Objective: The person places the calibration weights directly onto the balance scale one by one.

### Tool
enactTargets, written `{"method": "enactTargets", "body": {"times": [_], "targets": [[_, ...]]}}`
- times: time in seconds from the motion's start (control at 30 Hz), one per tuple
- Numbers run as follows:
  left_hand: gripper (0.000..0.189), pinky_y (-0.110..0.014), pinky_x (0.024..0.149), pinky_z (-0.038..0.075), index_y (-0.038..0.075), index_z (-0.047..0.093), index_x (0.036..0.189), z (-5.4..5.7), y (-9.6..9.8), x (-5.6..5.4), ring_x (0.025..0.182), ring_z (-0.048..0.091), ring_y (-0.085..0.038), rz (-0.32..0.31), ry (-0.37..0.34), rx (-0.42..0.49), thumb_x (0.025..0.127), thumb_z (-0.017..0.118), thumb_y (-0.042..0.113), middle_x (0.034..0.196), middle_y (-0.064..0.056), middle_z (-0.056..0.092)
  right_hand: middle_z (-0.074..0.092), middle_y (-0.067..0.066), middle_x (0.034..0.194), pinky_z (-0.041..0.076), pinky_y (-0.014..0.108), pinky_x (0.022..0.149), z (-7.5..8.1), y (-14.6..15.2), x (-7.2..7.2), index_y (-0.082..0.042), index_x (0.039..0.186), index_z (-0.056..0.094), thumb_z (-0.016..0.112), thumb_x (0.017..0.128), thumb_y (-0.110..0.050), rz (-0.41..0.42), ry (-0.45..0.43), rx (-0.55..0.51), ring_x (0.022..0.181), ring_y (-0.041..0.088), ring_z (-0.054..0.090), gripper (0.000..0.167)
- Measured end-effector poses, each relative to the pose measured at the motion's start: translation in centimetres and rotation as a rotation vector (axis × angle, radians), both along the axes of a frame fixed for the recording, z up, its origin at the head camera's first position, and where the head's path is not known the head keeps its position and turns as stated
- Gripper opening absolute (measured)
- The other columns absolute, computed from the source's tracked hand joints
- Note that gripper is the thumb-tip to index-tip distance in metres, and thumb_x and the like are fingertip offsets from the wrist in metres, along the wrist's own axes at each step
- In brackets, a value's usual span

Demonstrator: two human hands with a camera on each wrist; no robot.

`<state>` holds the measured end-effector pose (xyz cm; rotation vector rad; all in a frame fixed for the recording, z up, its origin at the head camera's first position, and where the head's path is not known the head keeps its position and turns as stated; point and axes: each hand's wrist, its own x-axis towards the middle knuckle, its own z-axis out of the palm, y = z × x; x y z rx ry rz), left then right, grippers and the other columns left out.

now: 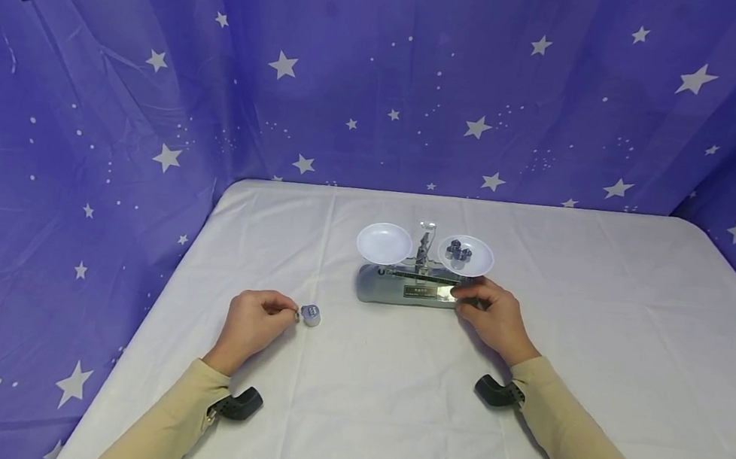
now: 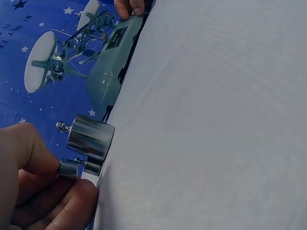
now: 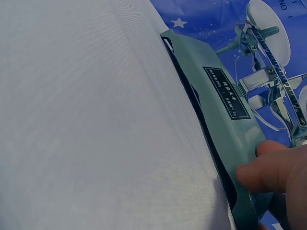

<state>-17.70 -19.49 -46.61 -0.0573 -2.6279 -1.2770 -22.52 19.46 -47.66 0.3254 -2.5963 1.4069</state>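
Observation:
At the left of the table my left hand [image 1: 255, 323] pinches a small silver metal weight [image 2: 69, 168] between thumb and fingertips. Another small weight [image 2: 92, 166] stands right beside it, close under the fingers. Just past them is a larger knobbed cylindrical weight [image 1: 310, 315]. A green-based balance scale [image 1: 380, 285] with two white pans stands further back. My right hand [image 1: 493, 316] grips the right end of its base, thumb [image 3: 259, 178] on the front face. Several metal weights [image 1: 458, 252] sit in the right pan [image 1: 483, 261]; the left pan [image 1: 384, 243] holds nothing.
A white cloth covers the table [image 1: 388, 413]. Behind and to the left hangs a blue curtain [image 1: 375, 48] with white stars. A black wrist mount [image 1: 240, 404] projects from the left sleeve, and another black mount [image 1: 496, 391] from the right.

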Motion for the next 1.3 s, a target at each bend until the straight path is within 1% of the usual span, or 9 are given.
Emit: {"method": "enactTargets", "body": {"times": [0.33, 0.47, 0.57, 0.63, 0.7, 0.77, 0.9, 1.17, 1.3], "targets": [[0.012, -0.019, 0.053, 0.048, 0.009, 0.078, 0.074, 0.04, -0.10, -0.03, 0.055, 0.059, -0.004, 0.056, -0.024, 0.070, 0.074, 0.067, 0.005, 0.068, -0.005, 0.074, 0.067, 0.023, 0.132, 0.037, 0.000, 0.095, 0.04, 0.01, 0.04, 0.002, 0.098, 0.078, 0.072, 0.080, 0.008, -0.009, -0.018, -0.004, 0.134, 0.043, 0.057, 0.021], [0.012, -0.019, 0.052, 0.048, 0.008, 0.078, 0.074, 0.02, -0.13, -0.02, 0.055, 0.059, -0.005, 0.069, -0.040, 0.095, 0.074, 0.067, 0.004, 0.068, -0.005, 0.074, 0.066, 0.022, 0.134, 0.048, 0.024, 0.107, 0.11, -0.03, 0.06, 0.001, 0.099, 0.078, 0.072, 0.080, 0.007, -0.014, -0.031, 0.008, 0.135, 0.042, 0.057, 0.020], [0.011, -0.019, 0.053, 0.047, 0.008, 0.079, 0.074, -0.01, -0.13, -0.02, 0.055, 0.059, -0.005, 0.072, -0.044, 0.097, 0.074, 0.068, 0.004, 0.068, -0.005, 0.074, 0.065, 0.023, 0.136, 0.048, 0.047, 0.111, 0.13, -0.04, 0.04, 0.002, 0.099, 0.078, 0.071, 0.080, 0.008, -0.013, -0.031, 0.009, 0.136, 0.043, 0.055, 0.020], [0.011, -0.018, 0.054, 0.047, 0.008, 0.079, 0.074, -0.02, -0.13, -0.01, 0.056, 0.059, -0.005, 0.074, -0.041, 0.090, 0.074, 0.068, 0.004, 0.069, -0.005, 0.074, 0.065, 0.024, 0.135, 0.047, 0.051, 0.111, 0.13, -0.03, 0.03, 0.002, 0.098, 0.078, 0.071, 0.080, 0.008, -0.011, -0.027, 0.010, 0.136, 0.044, 0.055, 0.020], [0.011, -0.018, 0.054, 0.047, 0.008, 0.079, 0.074, -0.02, -0.13, -0.02, 0.057, 0.058, -0.005, 0.073, -0.035, 0.089, 0.074, 0.069, 0.004, 0.070, -0.005, 0.074, 0.066, 0.023, 0.134, 0.050, 0.042, 0.110, 0.11, -0.02, 0.01, 0.001, 0.098, 0.078, 0.071, 0.080, 0.008, -0.010, -0.021, 0.013, 0.135, 0.043, 0.056, 0.020], [0.011, -0.018, 0.055, 0.047, 0.008, 0.080, 0.075, 0.00, -0.15, -0.03, 0.057, 0.058, -0.005, 0.071, -0.029, 0.095, 0.075, 0.069, 0.005, 0.072, -0.006, 0.075, 0.068, 0.022, 0.132, 0.050, 0.025, 0.106, 0.06, 0.01, -0.01, 0.001, 0.098, 0.078, 0.072, 0.080, 0.008, -0.012, -0.014, 0.014, 0.133, 0.042, 0.058, 0.020], [0.012, -0.016, 0.056, 0.049, 0.007, 0.082, 0.079, 0.16, -0.14, 0.00, 0.060, 0.059, -0.002, 0.059, -0.017, 0.124, 0.076, 0.070, 0.004, 0.081, -0.010, 0.078, 0.070, 0.021, 0.129, 0.039, 0.002, 0.093, -0.01, 0.05, -0.07, 0.000, 0.097, 0.078, 0.072, 0.079, 0.008, -0.012, 0.000, 0.016, 0.130, 0.041, 0.061, 0.021], [0.014, -0.016, 0.057, 0.049, 0.005, 0.082, 0.084, 0.53, -0.15, 0.00, 0.062, 0.060, 0.001, 0.029, -0.032, 0.149, 0.079, 0.069, 0.004, 0.087, -0.012, 0.079, 0.069, 0.022, 0.131, 0.038, 0.002, 0.095, 0.19, 0.04, 0.11, 0.001, 0.098, 0.078, 0.072, 0.079, 0.007, -0.011, -0.008, 0.011, 0.132, 0.042, 0.058, 0.021], [0.014, -0.017, 0.056, 0.050, 0.004, 0.082, 0.085, 0.79, -0.17, -0.18, 0.061, 0.061, 0.000, 0.000, -0.055, 0.170, 0.080, 0.070, 0.003, 0.081, -0.008, 0.079, 0.067, 0.023, 0.132, 0.047, 0.018, 0.106, 0.12, -0.03, 0.07, 0.001, 0.097, 0.078, 0.072, 0.079, 0.007, -0.015, -0.007, 0.003, 0.134, 0.043, 0.057, 0.020]]}}
